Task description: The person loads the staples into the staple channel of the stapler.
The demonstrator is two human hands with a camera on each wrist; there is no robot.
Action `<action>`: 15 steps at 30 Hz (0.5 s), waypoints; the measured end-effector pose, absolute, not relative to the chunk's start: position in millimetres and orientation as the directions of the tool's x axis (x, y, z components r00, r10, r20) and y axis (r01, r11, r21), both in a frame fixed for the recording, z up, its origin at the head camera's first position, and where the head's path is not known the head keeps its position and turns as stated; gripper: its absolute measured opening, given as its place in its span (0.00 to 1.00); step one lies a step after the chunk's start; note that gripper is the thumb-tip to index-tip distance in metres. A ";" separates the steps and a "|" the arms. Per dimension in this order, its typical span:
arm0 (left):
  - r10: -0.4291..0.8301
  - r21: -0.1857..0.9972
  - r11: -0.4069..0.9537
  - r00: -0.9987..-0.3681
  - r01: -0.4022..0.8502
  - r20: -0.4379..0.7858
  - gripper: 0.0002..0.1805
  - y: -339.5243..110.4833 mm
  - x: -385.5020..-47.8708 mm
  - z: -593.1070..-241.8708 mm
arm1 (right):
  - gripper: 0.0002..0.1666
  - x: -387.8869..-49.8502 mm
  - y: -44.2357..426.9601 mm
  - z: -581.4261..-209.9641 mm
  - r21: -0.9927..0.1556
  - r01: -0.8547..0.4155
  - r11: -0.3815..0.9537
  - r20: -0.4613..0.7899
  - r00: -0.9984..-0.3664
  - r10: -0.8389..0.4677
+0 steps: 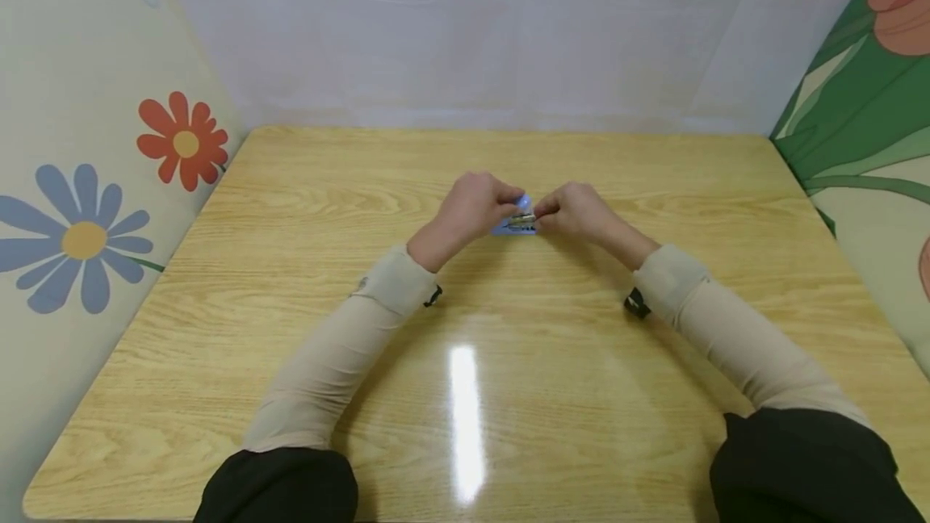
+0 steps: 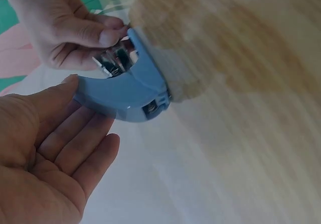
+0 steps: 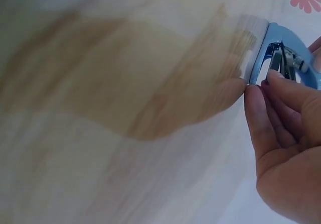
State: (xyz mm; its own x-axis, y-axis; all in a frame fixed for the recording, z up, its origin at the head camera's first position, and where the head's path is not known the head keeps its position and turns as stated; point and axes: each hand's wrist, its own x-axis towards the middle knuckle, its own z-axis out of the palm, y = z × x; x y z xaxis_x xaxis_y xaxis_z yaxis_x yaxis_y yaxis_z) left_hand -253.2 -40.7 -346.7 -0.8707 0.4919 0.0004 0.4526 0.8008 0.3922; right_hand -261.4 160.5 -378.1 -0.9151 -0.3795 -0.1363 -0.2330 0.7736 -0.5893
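A light blue stapler (image 2: pixel 123 96) stands on the wooden table, its top cover raised and the metal staple channel (image 2: pixel 115 61) exposed. In the head view it sits between the two hands, partly covered by them. My left hand (image 1: pixel 474 204) pinches the raised cover between thumb and fingers. From the other side, my right hand (image 1: pixel 577 212) pinches at the front end of the stapler, thumb close to the metal channel in the right wrist view and fingers low by the base (image 3: pixel 260 61). Whether a staple strip lies in the channel cannot be made out.
The wood-grain table (image 1: pixel 545 361) spreads around the hands, with a bright light reflection near its front. A white sheet (image 1: pixel 465 39) hangs behind its far edge. Flower-painted panels (image 1: pixel 80 240) flank both sides. A dark band (image 1: pixel 636 303) shows under the right cuff.
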 end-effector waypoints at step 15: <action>0.595 0.237 0.774 -0.802 0.588 0.047 0.07 -24.5 -255.5 -358.0 | 0.10 -260.2 157.9 -380.4 -0.532 -0.315 0.786 -0.065 -0.910 -0.409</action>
